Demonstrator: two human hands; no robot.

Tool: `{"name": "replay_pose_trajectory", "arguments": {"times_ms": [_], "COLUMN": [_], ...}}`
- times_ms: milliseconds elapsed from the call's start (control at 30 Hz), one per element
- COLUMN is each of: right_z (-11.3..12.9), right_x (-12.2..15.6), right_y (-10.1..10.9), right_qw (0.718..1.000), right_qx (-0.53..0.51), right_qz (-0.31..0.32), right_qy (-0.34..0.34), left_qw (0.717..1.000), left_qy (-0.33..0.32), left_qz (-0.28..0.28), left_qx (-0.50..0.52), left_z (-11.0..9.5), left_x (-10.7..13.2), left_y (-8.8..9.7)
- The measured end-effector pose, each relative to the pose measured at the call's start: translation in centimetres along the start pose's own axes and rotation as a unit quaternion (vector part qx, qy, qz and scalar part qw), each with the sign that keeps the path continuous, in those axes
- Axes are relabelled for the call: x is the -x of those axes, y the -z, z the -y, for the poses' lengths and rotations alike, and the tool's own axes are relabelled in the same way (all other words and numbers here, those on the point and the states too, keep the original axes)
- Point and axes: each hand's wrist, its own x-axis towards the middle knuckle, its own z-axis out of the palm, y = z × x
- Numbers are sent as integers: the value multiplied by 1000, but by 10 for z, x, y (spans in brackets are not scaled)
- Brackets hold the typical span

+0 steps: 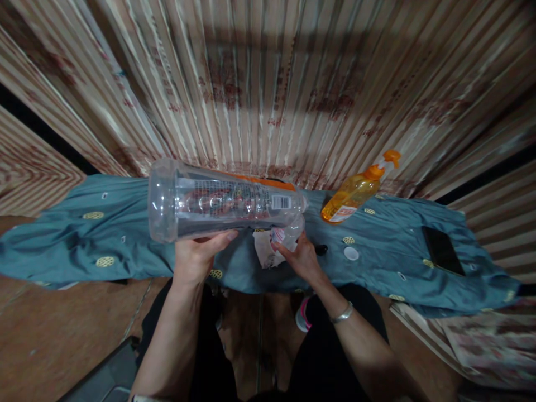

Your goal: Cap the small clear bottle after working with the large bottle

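Note:
My left hand grips a large clear plastic bottle from below and holds it on its side above the teal cloth, its base toward me and its neck pointing away to the right. My right hand is closed near the bottle's neck, pinching a small crumpled clear plastic piece with a label. Under that hand lies a white paper scrap on the cloth.
An orange dish-soap bottle lies tilted on the cloth at the right. A white cap and a small black object lie near my right hand. A dark phone rests farther right. Striped curtains hang behind; my knees are below.

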Motion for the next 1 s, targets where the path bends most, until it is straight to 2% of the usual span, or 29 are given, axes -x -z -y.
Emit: {"name": "replay_pose_trajectory", "arguments": {"times_ms": [1000], "right_z": [-3], "right_x": [0], "right_y": [-1], "right_qw": [1000], "right_qx": [8], "right_qz": [-1], "right_qy": [16], "left_qw": [1000], "left_qy": [-5], "left_qz": [-1], "left_qx": [-8], "left_z": [3], "left_x": [-1], "left_y": [2]}}
